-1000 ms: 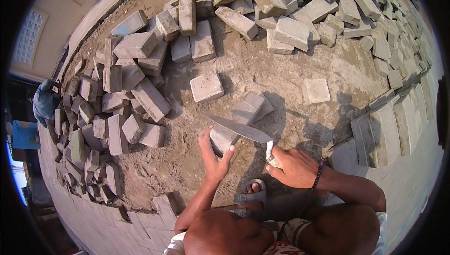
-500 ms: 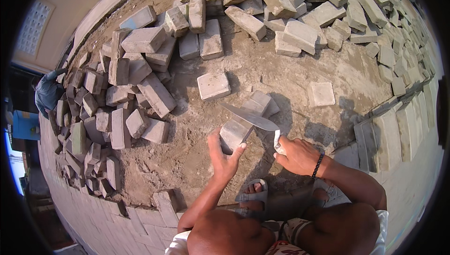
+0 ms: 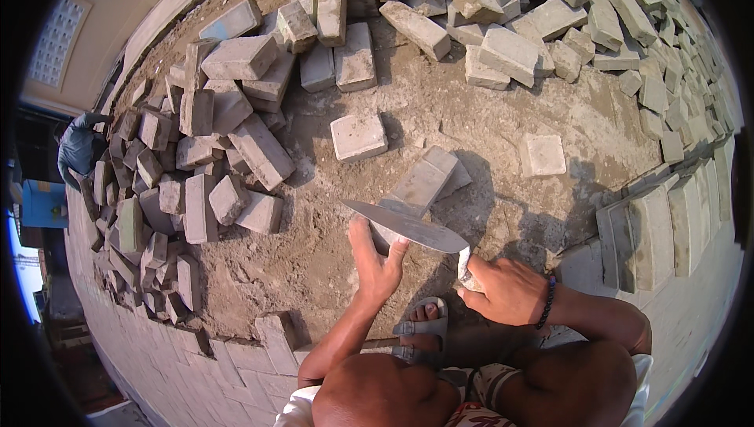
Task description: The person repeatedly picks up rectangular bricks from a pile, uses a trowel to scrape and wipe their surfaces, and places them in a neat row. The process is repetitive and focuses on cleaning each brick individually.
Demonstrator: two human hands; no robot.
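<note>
My right hand is closed round the white-wrapped handle of a trowel, whose long grey blade points left. My left hand grips a concrete paving block between thumb and fingers. The blade lies across the top of this block and hides much of it, so I cannot tell whether they touch. Just beyond the blade another paving block rests tilted, overlapping a second block on the sandy ground. A single squarish block lies farther off, left of it.
Loose blocks form a heap at left and a pile at the far right. Leaning blocks stand in a row at right. Laid paving borders the near left. A person is at the far left beside a blue container.
The trowel has moved left and nearer to me, its blade now covering more of the held block. My right hand has come down slightly. The left hand keeps its grip.
</note>
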